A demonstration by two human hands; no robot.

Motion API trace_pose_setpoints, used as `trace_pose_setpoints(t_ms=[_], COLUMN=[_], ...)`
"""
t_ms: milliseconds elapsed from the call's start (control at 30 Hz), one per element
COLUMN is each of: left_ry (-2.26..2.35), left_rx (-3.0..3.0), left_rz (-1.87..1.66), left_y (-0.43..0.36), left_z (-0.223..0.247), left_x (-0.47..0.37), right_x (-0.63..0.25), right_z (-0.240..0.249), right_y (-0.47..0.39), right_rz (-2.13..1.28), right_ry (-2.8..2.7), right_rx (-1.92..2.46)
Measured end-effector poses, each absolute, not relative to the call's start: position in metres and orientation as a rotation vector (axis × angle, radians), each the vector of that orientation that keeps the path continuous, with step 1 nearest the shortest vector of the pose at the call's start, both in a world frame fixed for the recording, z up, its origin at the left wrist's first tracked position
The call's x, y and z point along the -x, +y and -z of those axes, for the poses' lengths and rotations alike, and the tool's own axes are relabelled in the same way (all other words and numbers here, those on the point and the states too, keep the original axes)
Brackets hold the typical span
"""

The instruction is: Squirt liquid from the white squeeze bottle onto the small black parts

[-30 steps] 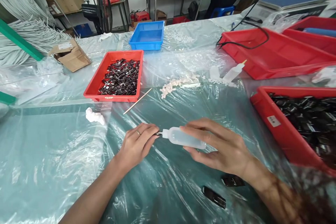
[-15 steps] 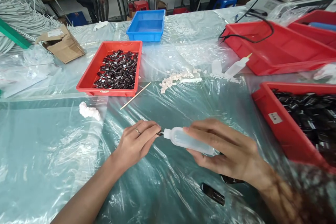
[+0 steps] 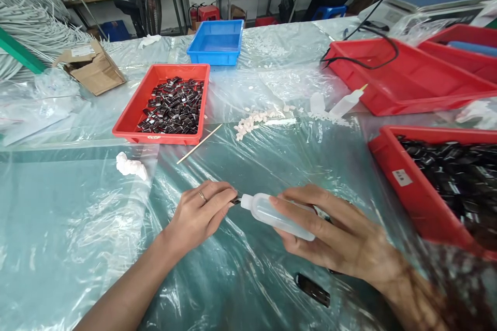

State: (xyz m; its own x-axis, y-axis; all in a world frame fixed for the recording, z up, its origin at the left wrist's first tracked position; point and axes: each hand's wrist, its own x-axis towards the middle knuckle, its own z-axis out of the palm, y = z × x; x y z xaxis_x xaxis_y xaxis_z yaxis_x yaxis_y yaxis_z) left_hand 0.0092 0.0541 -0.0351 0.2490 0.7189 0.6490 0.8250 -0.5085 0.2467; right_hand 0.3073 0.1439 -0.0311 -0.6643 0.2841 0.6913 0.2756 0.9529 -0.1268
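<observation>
My left hand [image 3: 205, 208], with a ring on one finger, pinches a small dark glossy piece [image 3: 235, 200] of which only the tip shows. My right hand [image 3: 330, 225] is closed around a translucent squeeze bottle [image 3: 267, 213], tilted with its white cap end toward that piece. The bottle's tip meets or nearly meets the piece; I cannot tell which. Below my right hand, a dark glossy rectangular piece [image 3: 312, 289] lies on the plastic-covered table [image 3: 186, 289]. Another dark piece shows partly behind my right hand's fingers.
A red tray [image 3: 166, 138] of small dark pieces stands at left centre, a blue tray [image 3: 215, 57] behind it. A thin stick [image 3: 199, 144], crumpled tissue [image 3: 131, 166] and pale bits [image 3: 248, 125] lie ahead. At right are another red tray [image 3: 411, 201] of dark pieces and a second bottle [image 3: 347, 103].
The bottle has tilted a little, its rear end dropping, and my right hand has shifted slightly downward with it. My left hand stays nearly in place. The whole view has shifted slightly.
</observation>
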Motion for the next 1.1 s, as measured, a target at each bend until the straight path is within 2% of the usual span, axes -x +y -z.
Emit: trace_pose_setpoints(t_ms=[100, 200, 367, 500, 733, 933, 1100], left_ry=[-1.506, -1.524, -1.474, -1.581, -1.816, -2.04, -1.893], left_rx=[2.38, 2.378, 2.388, 2.299, 2.246, 2.379, 2.465], left_rz=[1.104, 1.167, 1.447, 1.638, 1.768, 1.62, 1.561], left_y=[0.052, 0.052, 0.053, 0.054, 0.049, 0.042, 0.047], left_z=[0.037, 0.04, 0.046, 0.049, 0.053, 0.058, 0.056], left_x=[-0.009, -0.009, -0.01, -0.012, -0.014, -0.011, -0.009], right_x=[-0.305, -0.299, -0.291, -0.284, -0.275, -0.272, -0.272], right_z=[0.025, 0.015, 0.014, 0.023, 0.034, 0.038, 0.034], right_y=[0.145, 0.152, 0.168, 0.173, 0.171, 0.166, 0.167], right_rz=[-0.092, -0.396, -0.899, -1.1, -1.053, -0.976, -0.893], right_ry=[-2.311, -2.25, -2.015, -1.88, -1.869, -1.892, -1.971], right_rx=[0.388, 0.382, 0.386, 0.393, 0.354, 0.363, 0.364])
